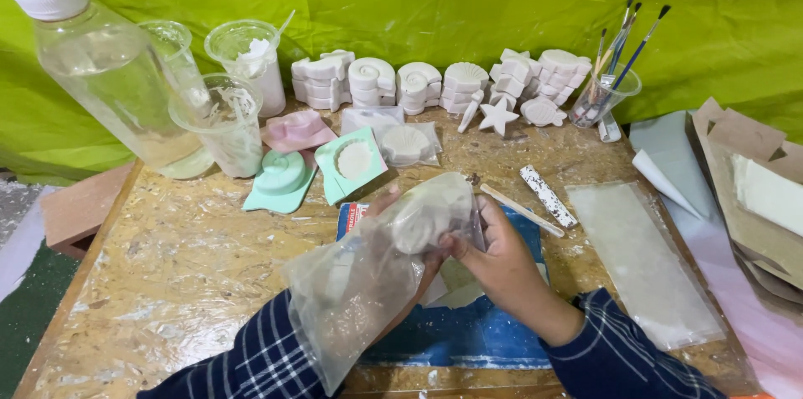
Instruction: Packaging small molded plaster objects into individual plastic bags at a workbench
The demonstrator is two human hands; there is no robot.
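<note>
bag: clear plastic bag (pixel 360 282) held over the blue mat (pixel 468 332), long axis running lower-left to upper-right
cast: white shell cast (pixel 418 227) lodged at the bag's upper end
left hand (pixel 393 207): mostly hidden, gripping the bag
right hand (pixel 493 257): nearer the cast, pinching the bag's upper end
desk (pixel 167 273): moulds (pixel 284 177) behind

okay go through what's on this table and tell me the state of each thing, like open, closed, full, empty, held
Clear plastic bag: held open, left hand inside it.
White shell cast: in the bag, pinched by right hand.
Bottle: capped, upright, mostly full of clear liquid.
Plastic cups: upright, uncovered, white residue inside.
Green square mould: filled white.
Brush cup: upright, holding brushes.
White casts: stacked in a row.
</note>
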